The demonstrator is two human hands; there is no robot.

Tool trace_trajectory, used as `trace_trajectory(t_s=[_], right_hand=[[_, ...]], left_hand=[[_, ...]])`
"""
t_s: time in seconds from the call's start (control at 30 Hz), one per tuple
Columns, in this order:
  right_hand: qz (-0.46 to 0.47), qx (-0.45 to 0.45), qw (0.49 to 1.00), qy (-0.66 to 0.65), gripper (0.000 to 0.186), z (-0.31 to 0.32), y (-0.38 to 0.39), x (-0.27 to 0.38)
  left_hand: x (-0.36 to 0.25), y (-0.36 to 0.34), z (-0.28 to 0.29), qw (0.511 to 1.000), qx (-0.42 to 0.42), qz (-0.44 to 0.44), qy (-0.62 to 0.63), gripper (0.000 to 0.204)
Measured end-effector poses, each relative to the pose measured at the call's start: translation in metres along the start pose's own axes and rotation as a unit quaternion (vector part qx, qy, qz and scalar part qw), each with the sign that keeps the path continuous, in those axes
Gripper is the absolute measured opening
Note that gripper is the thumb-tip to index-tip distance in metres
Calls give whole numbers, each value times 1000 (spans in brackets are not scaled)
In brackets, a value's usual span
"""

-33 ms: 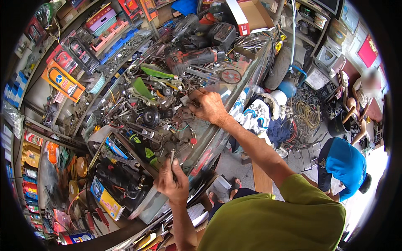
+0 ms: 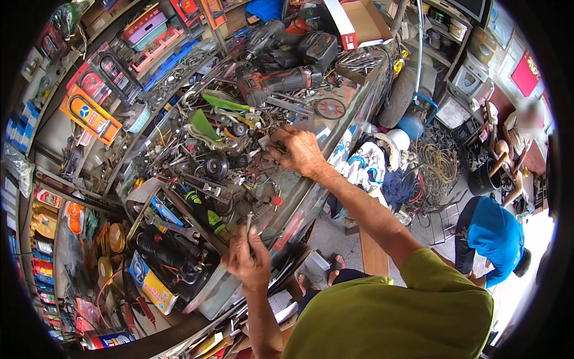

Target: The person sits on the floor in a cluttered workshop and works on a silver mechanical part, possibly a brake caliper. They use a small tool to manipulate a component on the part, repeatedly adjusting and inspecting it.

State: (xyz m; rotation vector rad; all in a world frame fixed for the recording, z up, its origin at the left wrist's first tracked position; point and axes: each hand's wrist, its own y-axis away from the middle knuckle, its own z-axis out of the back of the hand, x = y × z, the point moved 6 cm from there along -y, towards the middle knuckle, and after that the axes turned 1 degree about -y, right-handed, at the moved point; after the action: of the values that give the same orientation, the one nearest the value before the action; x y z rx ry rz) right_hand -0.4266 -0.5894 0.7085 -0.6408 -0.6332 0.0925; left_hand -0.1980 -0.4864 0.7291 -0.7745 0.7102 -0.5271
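In a pinch between thumb and fingers, my left hand [image 2: 248,258] holds a slim metal bolt [image 2: 249,222] upright by the bench's front edge. A coil spring [image 2: 261,210] and a red round-headed piece [image 2: 277,201] lie just beyond it. Farther right, my right hand [image 2: 298,154] rests low over a heap of small metal parts, its fingers curled together. Whatever they grip is hidden. A pale flat piece [image 2: 265,142] shows beside those fingertips. Left of this hand lies a black round wheel-like part [image 2: 216,165].
A red-and-black power tool [image 2: 254,88], green plastic pieces [image 2: 206,126] and an open carton [image 2: 366,24] crowd the bench. A tool tray [image 2: 173,236] stands at left. Shelves of packaged goods line the left. A person in blue [image 2: 493,236] bends at right; another sits behind.
My left hand, with the bolt, has shifted very slightly to the right. My right hand stays in nearly the same place.
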Motion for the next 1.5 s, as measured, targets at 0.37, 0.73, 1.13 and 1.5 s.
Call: trace_trajectory(t_s=[0.37, 0.73, 1.13, 1.5], right_hand=[[199, 138, 970, 13, 30, -31, -33, 47], [260, 7, 964, 62, 18, -74, -56, 36], [287, 129, 949, 26, 13, -41, -28, 65], [221, 171, 957, 79, 29, -39, -37, 47]], left_hand=[[22, -9, -20, 997, -42, 14, 66, 17], [19, -17, -21, 997, -13, 36, 68, 15], [27, -14, -22, 996, -11, 49, 73, 15], [26, -14, -21, 995, -13, 46, 87, 15]])
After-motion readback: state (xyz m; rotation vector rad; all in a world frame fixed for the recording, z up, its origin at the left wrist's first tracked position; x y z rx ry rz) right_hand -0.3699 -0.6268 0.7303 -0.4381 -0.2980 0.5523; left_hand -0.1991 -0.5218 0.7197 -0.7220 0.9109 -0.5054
